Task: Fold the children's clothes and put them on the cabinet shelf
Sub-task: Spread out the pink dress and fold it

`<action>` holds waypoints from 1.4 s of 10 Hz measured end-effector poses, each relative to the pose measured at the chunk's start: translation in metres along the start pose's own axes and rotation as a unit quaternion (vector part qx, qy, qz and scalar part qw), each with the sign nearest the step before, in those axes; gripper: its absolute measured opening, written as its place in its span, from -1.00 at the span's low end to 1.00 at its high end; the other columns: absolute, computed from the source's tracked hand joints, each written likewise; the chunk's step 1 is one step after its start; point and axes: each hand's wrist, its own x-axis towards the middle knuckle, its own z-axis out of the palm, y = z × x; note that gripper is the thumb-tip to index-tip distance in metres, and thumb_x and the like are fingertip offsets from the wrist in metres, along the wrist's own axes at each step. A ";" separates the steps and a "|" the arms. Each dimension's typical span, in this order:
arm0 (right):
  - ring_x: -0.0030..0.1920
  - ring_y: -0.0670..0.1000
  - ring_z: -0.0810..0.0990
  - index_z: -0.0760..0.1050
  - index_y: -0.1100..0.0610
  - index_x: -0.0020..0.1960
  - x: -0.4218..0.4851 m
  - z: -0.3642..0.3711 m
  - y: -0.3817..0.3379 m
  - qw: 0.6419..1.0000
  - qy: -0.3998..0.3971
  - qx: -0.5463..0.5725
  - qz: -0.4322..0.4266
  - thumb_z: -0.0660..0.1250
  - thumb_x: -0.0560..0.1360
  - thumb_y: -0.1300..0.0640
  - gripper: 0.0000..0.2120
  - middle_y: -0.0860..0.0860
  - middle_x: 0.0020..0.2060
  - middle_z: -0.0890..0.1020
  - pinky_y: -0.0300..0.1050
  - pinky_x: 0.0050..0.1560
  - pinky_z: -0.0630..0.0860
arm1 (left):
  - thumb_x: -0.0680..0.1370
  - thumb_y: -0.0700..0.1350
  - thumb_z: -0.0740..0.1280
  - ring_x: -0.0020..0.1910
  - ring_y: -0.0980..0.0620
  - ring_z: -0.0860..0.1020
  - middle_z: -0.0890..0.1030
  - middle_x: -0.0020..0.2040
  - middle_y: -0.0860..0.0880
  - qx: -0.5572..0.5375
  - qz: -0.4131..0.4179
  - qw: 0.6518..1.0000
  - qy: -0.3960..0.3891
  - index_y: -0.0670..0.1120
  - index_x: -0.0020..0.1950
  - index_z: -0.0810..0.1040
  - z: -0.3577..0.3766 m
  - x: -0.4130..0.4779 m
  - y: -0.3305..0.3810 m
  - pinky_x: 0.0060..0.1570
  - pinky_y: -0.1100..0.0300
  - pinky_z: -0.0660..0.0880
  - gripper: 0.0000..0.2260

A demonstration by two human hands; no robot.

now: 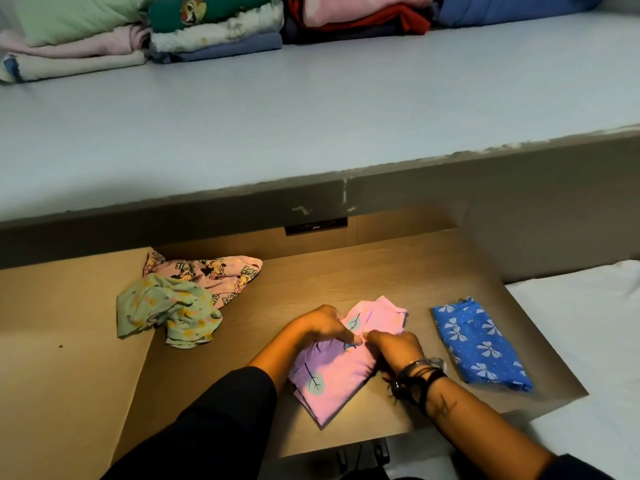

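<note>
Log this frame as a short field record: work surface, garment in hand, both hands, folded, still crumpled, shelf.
work surface: brown wooden board
in hand: pink leaf-print garment, partly folded
left hand: grips the garment's middle
right hand: grips it beside the left
folded: blue bow-print garment, right of the hands
crumpled: green floral garment; pink cartoon-print garment behind it
shelf: folded stacks at the back

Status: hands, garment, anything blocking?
Left hand and right hand both pinching pink leaf-print garment, mid-fold. Blue bow-print garment folded, right. Green floral garment, pink cartoon-print garment crumpled, left. No obstruction seen.
</note>
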 end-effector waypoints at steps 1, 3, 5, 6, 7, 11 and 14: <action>-0.53 0.04 0.55 0.61 0.26 -0.13 0.005 -0.003 -0.009 0.994 -0.047 0.064 0.077 0.45 0.28 0.16 -0.78 0.08 -0.46 0.60 -0.21 -0.49 0.48 | 0.35 -0.15 0.57 -0.03 -0.14 0.65 0.69 0.07 -0.19 -0.042 -0.043 0.998 -0.038 -0.31 0.14 0.61 -0.005 -0.003 0.008 0.14 -0.01 0.56 -0.57; -0.25 0.16 0.63 0.65 0.25 -0.04 0.007 -0.001 -0.011 0.975 -0.183 0.062 0.109 0.52 0.25 0.10 -0.66 0.11 -0.21 0.65 -0.02 -0.14 0.57 | 0.48 -0.29 0.41 -0.28 0.00 0.68 0.72 -0.21 -0.08 -0.136 -0.035 0.981 -0.135 -0.20 -0.07 0.64 -0.008 -0.009 0.003 -0.01 0.08 0.60 -0.94; 0.15 0.34 0.59 0.53 0.37 0.21 0.001 -0.001 -0.030 0.930 -0.262 0.257 -0.025 0.35 0.43 0.42 -0.66 0.33 0.10 0.63 0.29 0.26 0.46 | 0.50 -0.33 0.38 -0.02 -0.15 0.66 0.67 0.04 -0.19 -0.248 0.065 0.958 -0.130 -0.23 0.12 0.60 -0.022 -0.029 0.008 0.18 -0.03 0.57 -0.80; 0.08 0.29 0.62 0.52 0.39 0.20 -0.004 -0.004 -0.064 0.941 -0.205 0.231 -0.139 0.35 0.42 0.46 -0.65 0.32 0.09 0.64 0.19 0.19 0.53 | 0.43 -0.32 0.46 0.15 -0.23 0.61 0.65 0.14 -0.22 -0.199 0.163 0.966 0.001 -0.20 0.19 0.60 -0.037 -0.043 0.030 0.28 -0.14 0.49 -0.66; 0.01 0.13 0.64 0.53 0.34 0.19 -0.010 -0.013 -0.103 0.932 -0.127 0.131 -0.313 0.43 0.38 0.45 -0.62 0.24 0.06 0.66 -0.01 0.06 0.58 | 0.35 -0.35 0.48 0.10 0.05 0.63 0.69 0.11 -0.02 -0.133 0.309 0.927 0.168 -0.02 0.18 0.61 -0.055 -0.053 0.051 0.17 0.07 0.56 -0.55; -0.21 -0.26 0.52 0.59 0.09 0.07 0.003 -0.038 0.042 0.859 -0.211 -0.358 -0.299 0.39 0.45 0.25 -0.79 -0.15 -0.15 0.57 -0.42 -0.08 0.47 | 0.42 0.14 0.43 0.42 0.16 0.32 0.50 0.32 0.18 0.109 0.298 0.926 0.205 0.15 0.24 0.59 0.067 -0.043 -0.082 0.38 0.21 0.24 -0.61; 0.11 -0.11 0.60 0.57 0.05 0.20 0.001 -0.019 -0.016 0.838 -0.313 -0.244 -0.375 0.33 0.54 0.17 -0.76 -0.05 0.12 0.65 -0.17 0.19 0.52 | 0.46 -0.18 0.47 -0.10 0.15 0.64 0.71 -0.15 0.10 -0.259 0.242 0.912 0.208 0.05 -0.07 0.68 0.081 -0.060 -0.071 -0.10 0.34 0.53 -0.86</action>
